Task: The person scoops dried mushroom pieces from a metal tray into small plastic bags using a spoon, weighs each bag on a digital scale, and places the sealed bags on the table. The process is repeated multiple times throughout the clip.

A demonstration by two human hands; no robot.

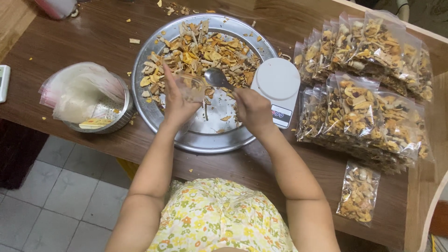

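My left hand [176,103] holds a small clear plastic bag [192,88] open over a large round metal tray [205,140]. My right hand [251,108] grips a metal spoon [217,78], its bowl next to the bag's mouth. A heap of dried fruit and chip pieces [200,53] covers the far half of the tray. A white kitchen scale [279,84] stands just right of the tray, close to my right hand.
Two stacks of filled clear bags [368,93] lie at the right, with one filled bag [358,192] alone near the table's front edge. A metal bowl [119,116] with empty plastic bags [79,91] sits at the left. Crumbs dot the brown wooden table [70,42].
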